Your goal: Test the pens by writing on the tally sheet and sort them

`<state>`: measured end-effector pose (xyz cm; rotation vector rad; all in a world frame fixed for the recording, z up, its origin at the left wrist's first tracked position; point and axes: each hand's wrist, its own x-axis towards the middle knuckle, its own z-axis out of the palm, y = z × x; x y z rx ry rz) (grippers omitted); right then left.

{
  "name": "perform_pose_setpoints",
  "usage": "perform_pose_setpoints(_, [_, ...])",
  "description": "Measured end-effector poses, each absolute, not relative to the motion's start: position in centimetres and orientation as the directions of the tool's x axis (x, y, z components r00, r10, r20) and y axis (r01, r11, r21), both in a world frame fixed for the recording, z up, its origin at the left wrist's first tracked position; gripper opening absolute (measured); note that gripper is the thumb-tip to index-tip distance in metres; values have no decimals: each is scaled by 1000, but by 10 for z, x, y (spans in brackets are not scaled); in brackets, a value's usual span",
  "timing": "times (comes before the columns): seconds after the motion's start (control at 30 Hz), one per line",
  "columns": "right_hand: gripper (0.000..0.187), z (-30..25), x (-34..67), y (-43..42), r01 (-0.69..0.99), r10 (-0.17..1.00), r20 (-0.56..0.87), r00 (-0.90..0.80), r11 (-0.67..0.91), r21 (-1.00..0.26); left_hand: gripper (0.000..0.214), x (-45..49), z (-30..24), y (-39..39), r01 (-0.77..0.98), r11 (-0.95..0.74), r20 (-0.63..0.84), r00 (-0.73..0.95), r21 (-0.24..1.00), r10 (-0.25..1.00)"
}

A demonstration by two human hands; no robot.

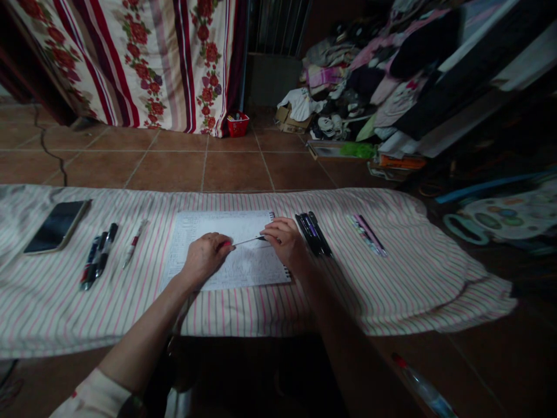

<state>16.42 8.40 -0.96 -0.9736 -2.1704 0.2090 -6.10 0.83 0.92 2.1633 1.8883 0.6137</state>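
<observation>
My left hand [204, 258] and my right hand [282, 241] rest on a spiral-bound paper notebook [195, 229] with printed or handwritten lines. Between them runs a thin pen refill [248, 240], its red end at my left fingers and its dark end at my right fingers. To the left lie a black smartphone [56, 226], a bunch of dark pens [98, 256] and a single red-and-white pen [134, 244]. Black pens [313, 234] lie just beyond my right hand, and pink and purple pens [368, 235] lie further right.
All this lies on a striped cloth [391, 284] spread over a low surface. Beyond it are a tiled floor [235, 171], a floral striped sheet [143, 58], a small red basket [238, 125] and a heap of clothes [369, 75]. A plastic bottle [422, 389] lies at lower right.
</observation>
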Motion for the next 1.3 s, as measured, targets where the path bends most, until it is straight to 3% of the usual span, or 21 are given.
perform_pose_setpoints(0.4, [14,1,169,85,617,736,578,-351,647,-449,17,-76,-5,7,904,-265,351,140,336,926])
perform_pose_setpoints(0.63, [15,5,161,85,608,825,531,-194,526,-595,19,-79,-8,8,874,-303,376,153,380,914])
perform_pose_setpoints(0.87, [16,11,144,92,468,915,398,-74,384,-796,18,-84,-3,7,848,-311,318,180,430,931])
perform_pose_setpoints(1.03, [25,1,126,102,270,964,263,27,246,-931,13,-85,-3,8,846,-294,301,168,445,939])
perform_pose_setpoints(1.13, [28,-4,113,108,174,978,202,48,191,-966,8,-84,-2,9,853,-276,293,153,444,944])
perform_pose_setpoints(1.3, [26,-7,93,112,156,984,173,39,165,-974,7,-82,0,9,862,-264,278,150,433,949])
